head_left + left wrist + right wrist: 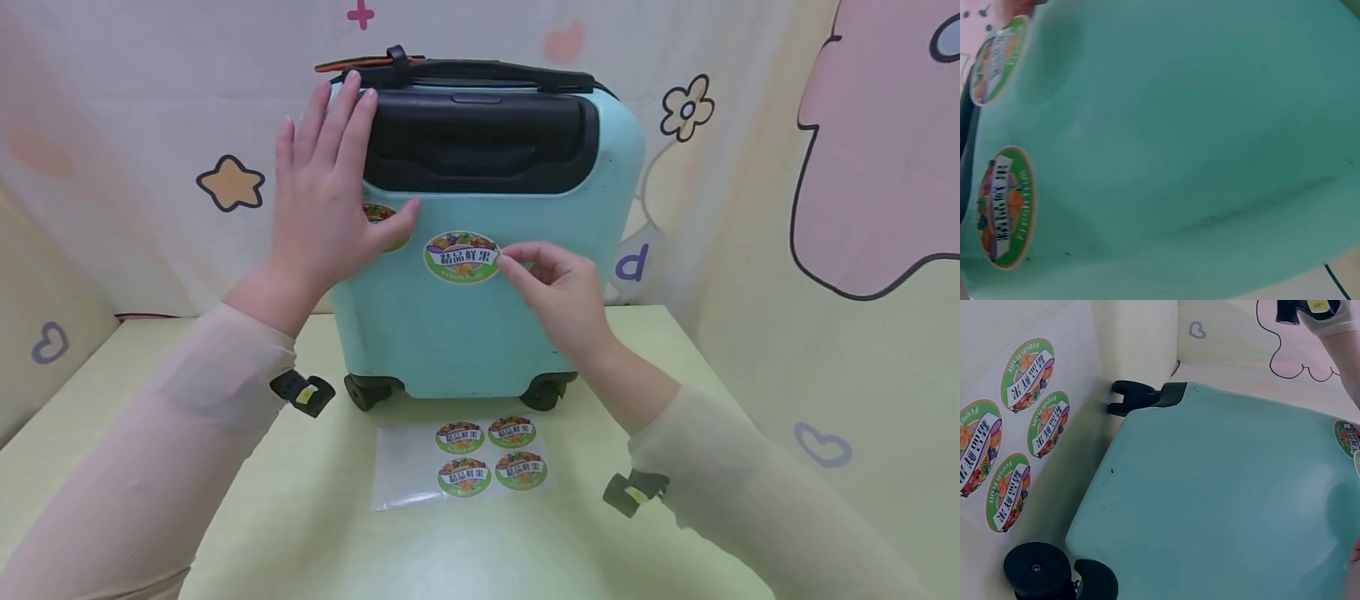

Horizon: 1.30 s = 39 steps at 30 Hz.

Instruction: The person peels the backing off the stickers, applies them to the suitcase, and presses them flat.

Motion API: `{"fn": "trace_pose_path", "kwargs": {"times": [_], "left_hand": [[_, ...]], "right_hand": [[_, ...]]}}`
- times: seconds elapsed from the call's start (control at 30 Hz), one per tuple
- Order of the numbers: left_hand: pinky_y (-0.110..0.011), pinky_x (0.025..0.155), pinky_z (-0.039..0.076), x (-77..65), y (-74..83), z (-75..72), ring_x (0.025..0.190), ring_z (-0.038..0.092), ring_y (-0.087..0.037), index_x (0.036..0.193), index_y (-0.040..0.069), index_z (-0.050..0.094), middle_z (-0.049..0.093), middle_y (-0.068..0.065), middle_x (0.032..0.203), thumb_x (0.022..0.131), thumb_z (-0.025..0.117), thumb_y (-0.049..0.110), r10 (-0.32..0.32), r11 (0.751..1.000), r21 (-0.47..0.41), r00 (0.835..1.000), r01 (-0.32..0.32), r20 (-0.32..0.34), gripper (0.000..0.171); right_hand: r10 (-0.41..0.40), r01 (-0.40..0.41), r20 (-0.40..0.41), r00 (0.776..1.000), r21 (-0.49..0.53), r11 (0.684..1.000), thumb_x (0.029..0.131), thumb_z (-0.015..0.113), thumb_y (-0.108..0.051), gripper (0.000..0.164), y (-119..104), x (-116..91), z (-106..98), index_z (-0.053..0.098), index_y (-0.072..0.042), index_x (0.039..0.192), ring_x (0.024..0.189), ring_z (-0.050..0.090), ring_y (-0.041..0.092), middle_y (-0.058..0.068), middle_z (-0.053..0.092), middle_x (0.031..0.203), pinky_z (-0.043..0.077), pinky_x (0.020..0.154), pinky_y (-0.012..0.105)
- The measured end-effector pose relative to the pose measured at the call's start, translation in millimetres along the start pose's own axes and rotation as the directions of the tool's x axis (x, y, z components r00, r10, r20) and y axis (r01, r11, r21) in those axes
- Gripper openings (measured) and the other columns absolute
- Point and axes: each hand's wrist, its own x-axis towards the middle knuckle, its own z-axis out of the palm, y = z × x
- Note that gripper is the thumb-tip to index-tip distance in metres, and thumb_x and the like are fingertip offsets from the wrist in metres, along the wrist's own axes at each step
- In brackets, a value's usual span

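A mint-green suitcase (450,333) stands upright, its black handle panel at the top. My left hand (326,187), fingers straight, rests against its upper left side and partly covers an oval fruit sticker (380,215); the left wrist view shows that sticker (1007,209) whole. Between thumb and forefinger, my right hand (562,287) pinches the right edge of a second oval fruit sticker (461,257), which lies over the suitcase front. In the left wrist view, fingertips (1019,7) meet the edge of this sticker (999,59). Only a sliver of the right hand (1354,569) appears in its own wrist view.
On the pale table (300,517), a sticker sheet (405,475) with several oval fruit stickers lies in front of the suitcase. Black wheels (542,393) support the suitcase at its base. A patterned cloth (150,108) hangs behind it.
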Motion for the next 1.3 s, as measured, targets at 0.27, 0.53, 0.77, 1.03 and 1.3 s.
{"fn": "trace_pose_path", "kwargs": {"times": [0.27,0.53,0.77,1.03,1.3], "left_hand": [[-0.046,0.111,0.0,5.7,0.3,-5.1,0.141,0.003,-0.027,0.148,0.007,0.019,0.019,-0.012,0.152,0.083,0.057,0.048,0.015,0.999,0.044,0.993,-0.02,0.115,0.086],[-0.055,0.108,0.002,5.8,1.1,-10.9,0.139,0.002,-0.033,0.15,0.02,0.017,0.01,-0.018,0.152,0.075,0.059,0.064,0.075,0.986,0.132,0.978,-0.102,0.195,0.097],[-0.061,0.106,0.001,3.7,0.9,-8.2,0.139,-0.005,-0.037,0.148,0.03,0.025,-0.001,-0.02,0.153,0.072,0.062,0.067,0.106,0.973,0.175,0.965,-0.15,0.238,0.092],[-0.062,0.105,0.001,2.3,2.1,-3.8,0.138,-0.002,-0.038,0.14,0.025,0.041,0.004,-0.02,0.152,0.068,0.067,0.065,0.09,0.978,0.166,0.976,-0.124,0.199,0.086],[-0.062,0.105,0.002,1.5,2.5,-2.7,0.138,-0.001,-0.038,0.138,0.024,0.042,0.005,-0.02,0.152,0.066,0.069,0.064,0.094,0.98,0.155,0.98,-0.121,0.175,0.087]], "right_hand": [[-0.026,0.027,-0.023,0.999,0.005,1.0,0.088,0.065,-0.02,0.022,-2,9,6,0.069,-0.003,0.101,0.058,0.044,0.02,0.006,0.059,0.077,0.037,0.05,0.023],[-0.037,0.036,-0.04,0.999,-0.009,0.999,0.089,0.065,-0.02,0.022,-3,16,10,0.069,-0.002,0.101,0.059,0.046,0.02,0.007,0.063,0.083,0.038,0.052,0.023],[-0.055,0.054,-0.058,0.997,-0.017,0.998,0.088,0.065,-0.018,0.021,-3,16,13,0.069,-0.001,0.099,0.058,0.045,0.019,0.007,0.066,0.086,0.038,0.052,0.022],[-0.081,0.078,-0.078,0.994,-0.041,0.996,0.087,0.066,-0.016,0.019,0,16,15,0.07,-0.001,0.097,0.057,0.044,0.02,0.006,0.065,0.083,0.036,0.05,0.022],[-0.078,0.074,-0.086,0.993,-0.051,0.996,0.087,0.066,-0.016,0.019,-2,16,17,0.069,-0.001,0.098,0.058,0.045,0.02,0.007,0.067,0.087,0.037,0.051,0.022]]}}
